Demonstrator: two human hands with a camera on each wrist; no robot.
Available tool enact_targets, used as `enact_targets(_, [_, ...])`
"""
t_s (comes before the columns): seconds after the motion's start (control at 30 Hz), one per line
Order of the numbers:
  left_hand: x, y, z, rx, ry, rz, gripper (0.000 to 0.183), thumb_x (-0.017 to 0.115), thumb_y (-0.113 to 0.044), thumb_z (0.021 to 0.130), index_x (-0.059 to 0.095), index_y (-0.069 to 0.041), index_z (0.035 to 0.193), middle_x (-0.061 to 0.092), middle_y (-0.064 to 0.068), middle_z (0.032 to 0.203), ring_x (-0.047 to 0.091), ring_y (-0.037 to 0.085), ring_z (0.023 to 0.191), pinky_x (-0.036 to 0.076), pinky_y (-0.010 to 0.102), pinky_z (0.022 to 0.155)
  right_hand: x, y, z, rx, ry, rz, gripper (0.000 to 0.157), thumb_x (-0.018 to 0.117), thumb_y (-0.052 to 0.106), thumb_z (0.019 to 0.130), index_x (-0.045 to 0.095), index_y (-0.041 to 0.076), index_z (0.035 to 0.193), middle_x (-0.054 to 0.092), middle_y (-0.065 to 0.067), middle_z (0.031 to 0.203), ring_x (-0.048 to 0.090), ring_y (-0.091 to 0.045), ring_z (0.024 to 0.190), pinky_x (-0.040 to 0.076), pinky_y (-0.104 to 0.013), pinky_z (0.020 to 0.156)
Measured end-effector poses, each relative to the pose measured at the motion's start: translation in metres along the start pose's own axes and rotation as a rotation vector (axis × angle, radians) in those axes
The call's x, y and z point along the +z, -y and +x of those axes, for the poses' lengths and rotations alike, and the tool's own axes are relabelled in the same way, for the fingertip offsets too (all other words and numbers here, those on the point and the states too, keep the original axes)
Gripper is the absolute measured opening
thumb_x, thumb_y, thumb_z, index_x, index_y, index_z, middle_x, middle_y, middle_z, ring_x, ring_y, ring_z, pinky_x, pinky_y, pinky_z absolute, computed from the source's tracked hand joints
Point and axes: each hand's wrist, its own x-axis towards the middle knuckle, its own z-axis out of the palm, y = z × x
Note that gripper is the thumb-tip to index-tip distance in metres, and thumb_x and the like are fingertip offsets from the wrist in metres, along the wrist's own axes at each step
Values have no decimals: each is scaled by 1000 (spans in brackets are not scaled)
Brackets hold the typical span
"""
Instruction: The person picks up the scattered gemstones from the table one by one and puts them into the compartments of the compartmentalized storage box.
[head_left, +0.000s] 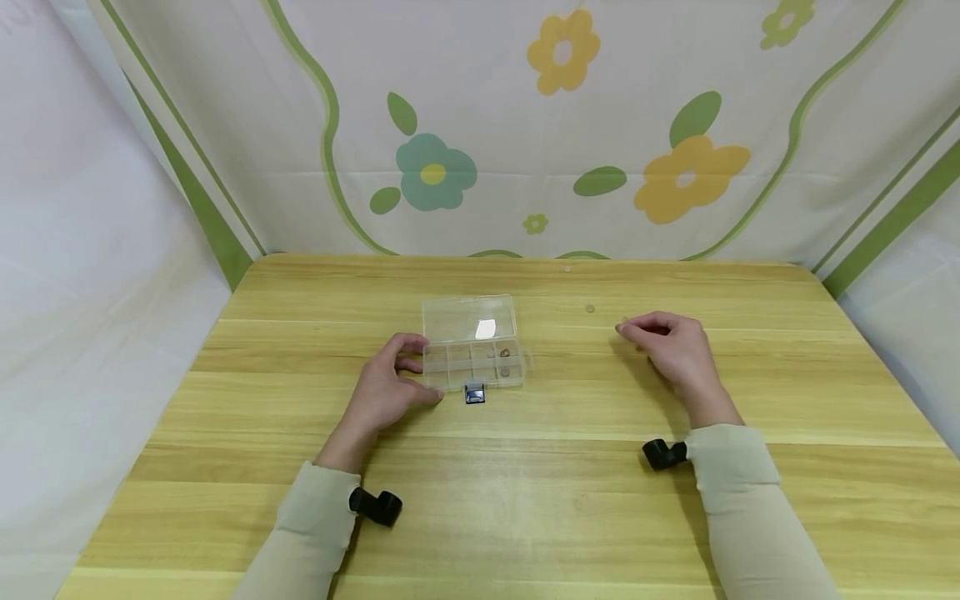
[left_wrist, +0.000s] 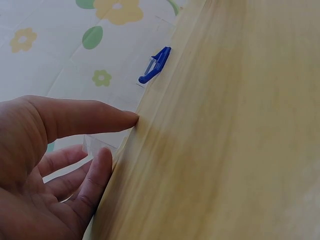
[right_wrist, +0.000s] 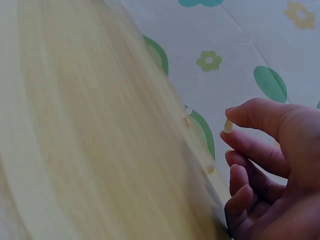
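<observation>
My left hand [head_left: 384,390] grips the left end of a clear plastic compartment box [head_left: 460,375], thumb at the front corner and fingers along the side and back. The box's clear lid [head_left: 457,321] stands open toward the back. A blue latch [left_wrist: 155,66] hangs at its front edge. In the right-hand compartments lie several small stones or beads [head_left: 505,372]. To the right of the box, my right hand [head_left: 675,346] pinches a small pale, translucent bead-like piece [right_wrist: 228,126] between thumb and index finger. The other right fingers are curled loosely below it.
Small pale round pieces lie on the wooden table [head_left: 480,500]: one piece [head_left: 590,308] left of my right hand, another piece [head_left: 567,268] near the back edge. Behind the table hangs a flower-printed cloth [head_left: 495,108]. A black wrist camera [head_left: 663,454] sits at each cuff.
</observation>
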Motion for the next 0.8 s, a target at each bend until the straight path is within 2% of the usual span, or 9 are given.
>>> enact_targets(0.13, [0, -1, 0, -4, 0, -2, 74, 92, 1, 75, 60, -10, 141, 62, 14, 143, 62, 32, 120, 52, 46, 103, 1, 4, -2, 16, 28, 45, 50, 77, 52, 97, 76, 10, 125, 68, 0, 130, 61, -15, 97, 55, -26, 76])
enact_targets(0.43, [0, -1, 0, -8, -5, -3, 74, 91, 2, 76, 60, -11, 141, 62, 13, 143, 62, 32, 120, 52, 46, 103, 6, 9, -4, 14, 122, 161, 45, 77, 43, 99, 74, 8, 128, 70, 15, 110, 61, -13, 92, 55, -27, 76])
enact_targets(0.8, [0, -1, 0, -10, -4, -4, 74, 91, 2, 76, 59, -11, 142, 62, 13, 144, 62, 32, 120, 52, 46, 103, 19, 18, -7, -14, 161, 198, 41, 79, 39, 99, 75, 7, 123, 71, 12, 101, 61, -14, 83, 55, -28, 74])
